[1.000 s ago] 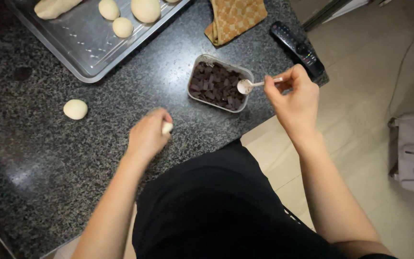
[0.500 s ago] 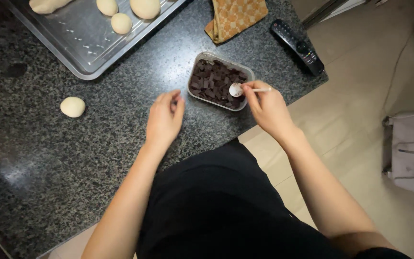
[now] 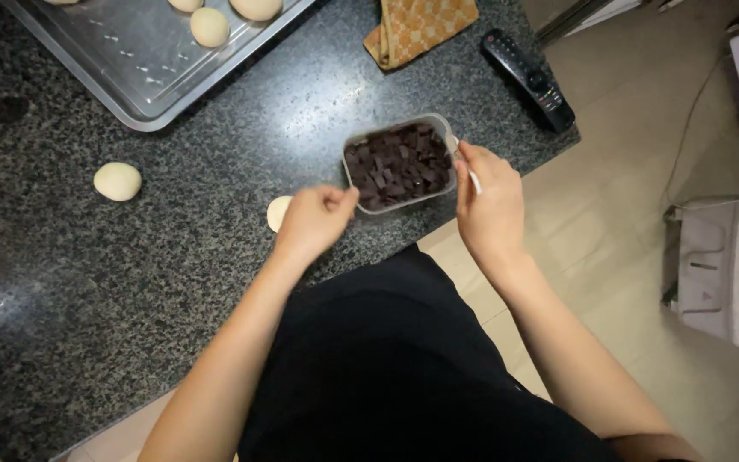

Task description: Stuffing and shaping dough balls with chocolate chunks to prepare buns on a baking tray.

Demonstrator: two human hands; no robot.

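At the front edge of the dark speckled bench [image 3: 130,282], a clear rectangular tub [image 3: 400,162] filled with dark chocolate pieces [image 3: 397,164] sits between the person's two hands. Left hand [image 3: 316,221]: fingers curled and pinched against the tub's near left corner, steadying it; nothing else can be seen in its grip. Right hand [image 3: 491,204]: closed around a small white spoon [image 3: 470,175], of which only a short length of handle shows past the fingers at the tub's right wall; the bowl of the spoon is hidden, so whether it is loaded cannot be told. A flattened piece of pale dough [image 3: 278,212] lies on the bench just beside the left hand, partly covered by it. A round dough ball [image 3: 118,181] rests well apart to the left. A metal baking tray [image 3: 130,64] at upper left carries further dough balls [image 3: 209,26]. A checked orange cloth [image 3: 421,26] and a black remote control [image 3: 529,79] lie beyond the tub, near the bench's far right corner.

Handling note: the tub stands close to the bench edge and looks light, so the steadying hand is best kept pressing down on the corner while the spoon works. Scooping is likely cleanest with the spoon drawn toward the braced corner, taking a modest load so pieces do not spill onto the bench or the tiled floor [image 3: 626,171].
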